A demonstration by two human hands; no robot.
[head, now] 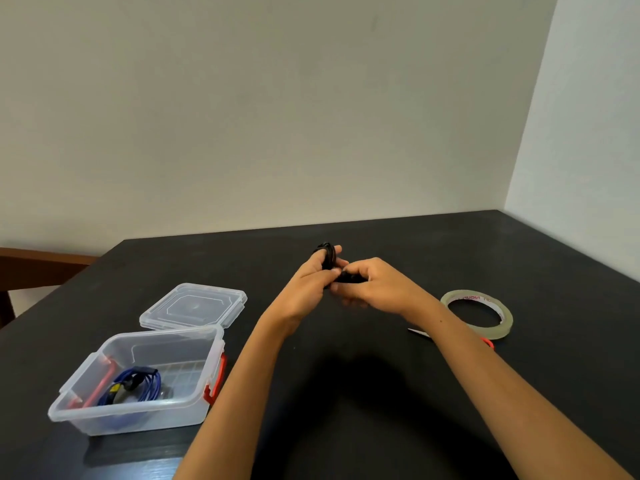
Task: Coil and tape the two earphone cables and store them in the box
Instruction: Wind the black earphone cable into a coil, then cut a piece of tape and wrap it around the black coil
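Far left of fingers, open box (180, 407) seen, blue cable (138, 384) coiled inside. Black cable (327, 256) wound round left hand (308, 285) fingers (337, 250); loose end pinched by right hand (381, 287). Risk: grip eased, loops sprung apart before tape roll (478, 315), right of fingers, is reached.

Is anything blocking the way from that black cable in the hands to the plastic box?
Nothing visible blocks the black cable: the box stands open, its lid lying behind it, with room beside the blue cable inside.

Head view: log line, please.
left hand holds black cable | right hand pinches it | blue cable in box | tape on table
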